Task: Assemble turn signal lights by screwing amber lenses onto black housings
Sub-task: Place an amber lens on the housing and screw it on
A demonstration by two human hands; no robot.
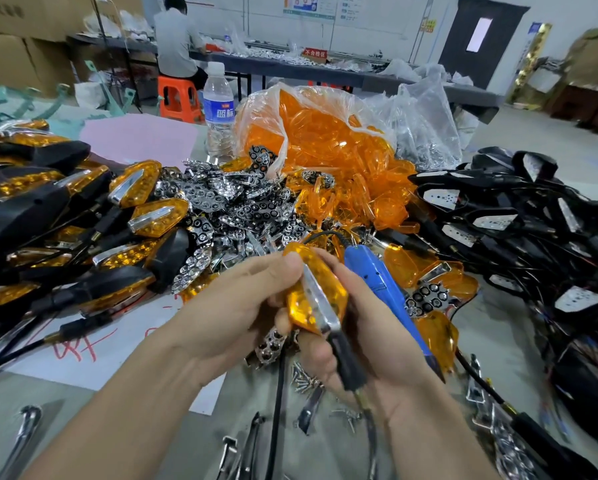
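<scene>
I hold one turn signal light (316,296) over the table's middle, its amber lens with a chrome strip facing up. My left hand (245,299) grips its upper left end, thumb on the lens top. My right hand (370,341) curls round its right side and black stem (347,362). A blue electric screwdriver (384,292) lies just behind my right hand. Loose screws (304,377) lie below the light.
Finished lights (65,216) are heaped at left, chrome reflectors (228,209) in the middle, a bag of amber lenses (325,143) behind, black housings with wires (519,220) at right. A water bottle (218,112) stands at the back. A person sits at a far table.
</scene>
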